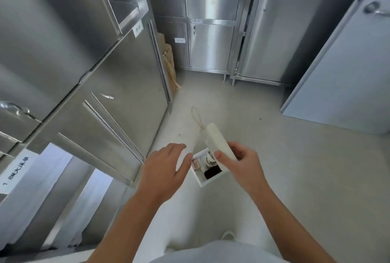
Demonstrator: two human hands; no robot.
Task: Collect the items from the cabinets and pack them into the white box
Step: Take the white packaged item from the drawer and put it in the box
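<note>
A small white box [207, 182] is held in front of me, low in the middle of the view. Its hinged lid [217, 136] stands raised, with a beige cord loop [196, 115] at its far end. Inside lie a dark item [212, 173], a round metal-topped item [210, 158] and a small pale item [196, 164]. My right hand [240, 165] grips the box and lid from the right, thumb on the lid's edge. My left hand [166, 167] hovers just left of the box, fingers spread and relaxed, holding nothing.
Stainless steel cabinets [95, 85] line the left, one low door [118, 127] ajar over folded white linen [52, 188]. More steel cabinets [211, 45] stand ahead. A grey door [348, 62] is on the right. Brown paper bags [168, 60] lean in the corner. Grey floor [295, 167] lies underfoot.
</note>
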